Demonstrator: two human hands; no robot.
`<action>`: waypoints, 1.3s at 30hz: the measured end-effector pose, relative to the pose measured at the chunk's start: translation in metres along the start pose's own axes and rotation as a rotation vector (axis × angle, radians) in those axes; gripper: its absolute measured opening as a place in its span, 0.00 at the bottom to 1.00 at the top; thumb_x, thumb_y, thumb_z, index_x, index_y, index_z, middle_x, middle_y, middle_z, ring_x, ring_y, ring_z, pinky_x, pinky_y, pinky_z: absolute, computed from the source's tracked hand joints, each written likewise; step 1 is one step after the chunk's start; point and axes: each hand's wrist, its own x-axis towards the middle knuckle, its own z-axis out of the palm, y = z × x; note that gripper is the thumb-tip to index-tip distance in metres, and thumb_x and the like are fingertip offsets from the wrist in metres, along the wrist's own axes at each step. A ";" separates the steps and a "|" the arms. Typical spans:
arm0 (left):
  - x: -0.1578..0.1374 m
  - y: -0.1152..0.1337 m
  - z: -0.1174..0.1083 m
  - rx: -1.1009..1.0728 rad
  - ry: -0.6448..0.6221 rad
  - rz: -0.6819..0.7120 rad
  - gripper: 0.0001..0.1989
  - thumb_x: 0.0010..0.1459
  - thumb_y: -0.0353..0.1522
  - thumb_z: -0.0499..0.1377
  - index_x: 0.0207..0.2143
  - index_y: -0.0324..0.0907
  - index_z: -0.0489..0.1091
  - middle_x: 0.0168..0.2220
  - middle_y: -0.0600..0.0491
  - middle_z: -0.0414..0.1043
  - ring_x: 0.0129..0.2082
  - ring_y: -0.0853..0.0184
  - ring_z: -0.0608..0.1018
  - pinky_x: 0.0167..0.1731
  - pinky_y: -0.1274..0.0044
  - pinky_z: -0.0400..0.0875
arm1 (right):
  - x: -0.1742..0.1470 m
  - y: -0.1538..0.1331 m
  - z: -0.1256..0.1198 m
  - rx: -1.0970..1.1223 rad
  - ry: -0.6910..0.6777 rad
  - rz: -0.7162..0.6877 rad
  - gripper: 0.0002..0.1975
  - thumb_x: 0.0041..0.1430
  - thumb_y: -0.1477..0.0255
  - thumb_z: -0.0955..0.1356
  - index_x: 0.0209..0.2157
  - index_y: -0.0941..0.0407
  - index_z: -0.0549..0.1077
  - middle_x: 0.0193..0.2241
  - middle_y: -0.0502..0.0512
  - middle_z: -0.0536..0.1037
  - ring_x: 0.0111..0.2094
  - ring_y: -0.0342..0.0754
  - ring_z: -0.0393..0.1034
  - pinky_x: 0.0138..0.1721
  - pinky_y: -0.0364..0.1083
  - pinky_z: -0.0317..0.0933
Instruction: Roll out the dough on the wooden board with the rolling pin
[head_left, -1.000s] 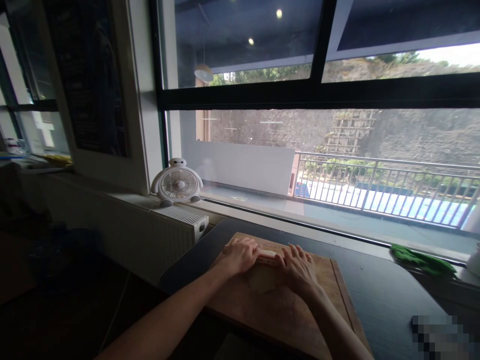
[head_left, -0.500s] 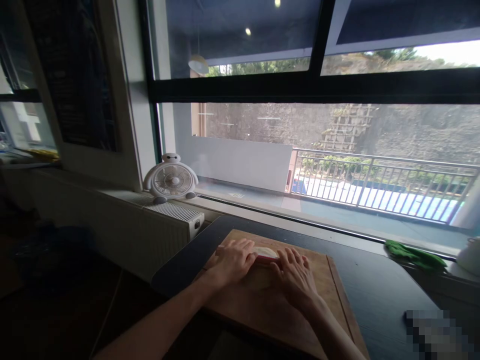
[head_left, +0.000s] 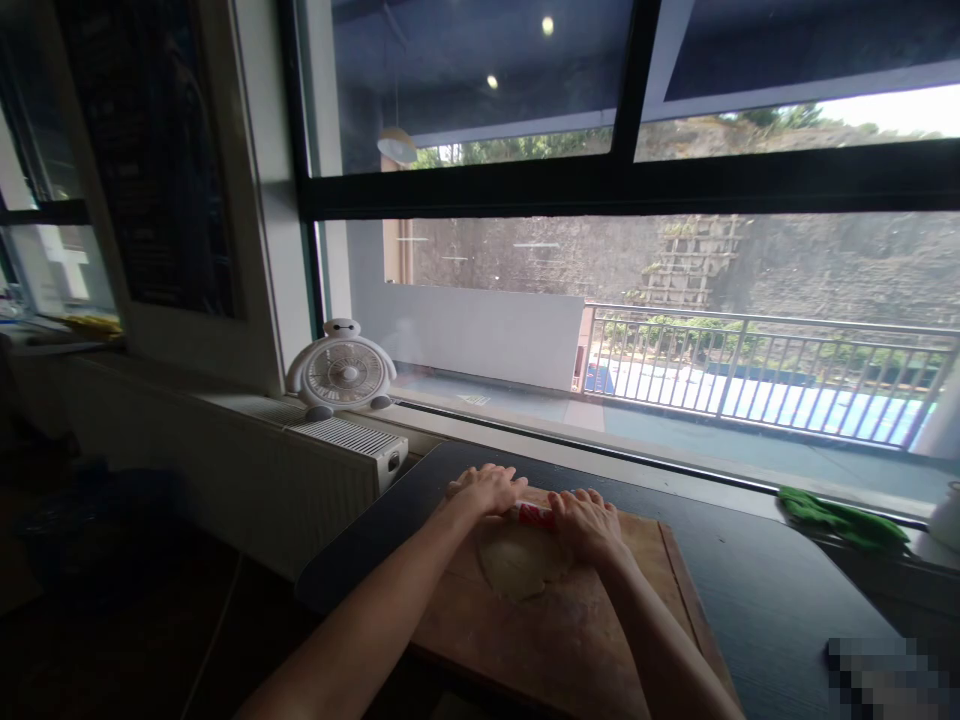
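Dough (head_left: 516, 568) on board (head_left: 540, 650), well inside right edge

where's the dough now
In the head view, the pale dough lies low, just right of centre, on the wooden board, just below the red-and-white object between the left hand and right hand.

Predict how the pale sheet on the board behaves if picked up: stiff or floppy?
Likely floppy: the pale sheet looks thin and dough-like. It may cling at first, since it lies flat against the wooden board. It could tear if lifted by its near edge, which looks thin and uneven.
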 end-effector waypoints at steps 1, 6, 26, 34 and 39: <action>0.000 0.000 0.000 0.003 -0.002 0.003 0.16 0.61 0.41 0.47 0.40 0.47 0.72 0.44 0.48 0.74 0.47 0.57 0.72 0.47 0.64 0.62 | -0.002 0.000 0.000 0.003 0.002 -0.006 0.25 0.63 0.56 0.49 0.44 0.49 0.71 0.45 0.58 0.72 0.52 0.56 0.60 0.45 0.56 0.55; -0.047 0.001 0.003 0.001 0.071 0.029 0.22 0.65 0.41 0.40 0.47 0.43 0.69 0.50 0.47 0.70 0.53 0.59 0.67 0.53 0.64 0.56 | -0.043 -0.004 0.002 0.026 0.047 -0.064 0.26 0.64 0.55 0.48 0.54 0.47 0.63 0.57 0.51 0.63 0.60 0.53 0.47 0.55 0.54 0.45; -0.001 -0.007 0.004 -0.020 -0.048 -0.093 0.23 0.63 0.44 0.40 0.45 0.44 0.70 0.48 0.46 0.72 0.50 0.57 0.71 0.48 0.63 0.62 | -0.001 -0.005 -0.003 0.025 0.003 -0.032 0.24 0.63 0.57 0.50 0.42 0.50 0.71 0.44 0.57 0.72 0.52 0.56 0.60 0.45 0.55 0.55; -0.113 0.003 0.001 -0.072 0.212 0.094 0.22 0.66 0.38 0.39 0.58 0.45 0.59 0.60 0.52 0.59 0.61 0.64 0.58 0.60 0.67 0.47 | -0.087 -0.009 0.003 0.025 0.077 -0.130 0.27 0.63 0.56 0.51 0.61 0.52 0.53 0.62 0.51 0.54 0.63 0.50 0.41 0.60 0.54 0.34; -0.128 0.002 0.003 -0.070 0.231 0.120 0.22 0.66 0.36 0.41 0.59 0.45 0.57 0.60 0.52 0.58 0.61 0.65 0.58 0.60 0.67 0.47 | -0.083 -0.003 0.002 0.023 0.037 -0.140 0.28 0.64 0.57 0.50 0.61 0.53 0.54 0.61 0.51 0.55 0.63 0.49 0.42 0.60 0.51 0.35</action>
